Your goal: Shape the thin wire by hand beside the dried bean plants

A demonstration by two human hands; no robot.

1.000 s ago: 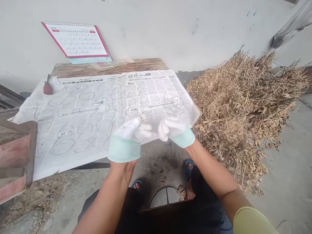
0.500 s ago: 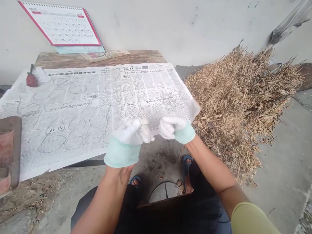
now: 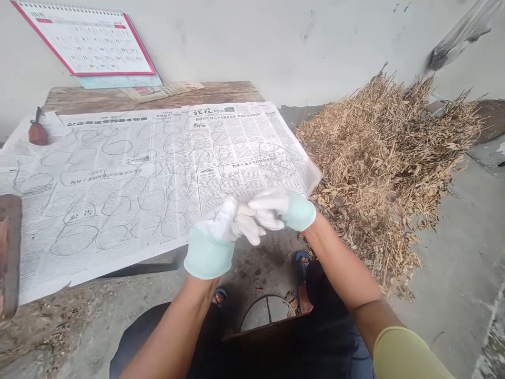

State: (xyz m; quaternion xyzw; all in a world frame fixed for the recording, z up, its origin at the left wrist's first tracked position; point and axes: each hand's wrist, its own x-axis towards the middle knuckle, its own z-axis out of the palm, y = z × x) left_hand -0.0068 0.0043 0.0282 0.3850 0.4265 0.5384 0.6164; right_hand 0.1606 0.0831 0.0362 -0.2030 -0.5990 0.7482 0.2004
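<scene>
My left grip and right grip meet fingertip to fingertip at the tabletop's near edge. At twelve o'clock the spread newspaper lies flat, open to pass over. At ten, a small red bottle stands. At two and three, the dry straw heap blocks the way. At six, my knees crowd.

A wooden table carries a spread newspaper.
</scene>
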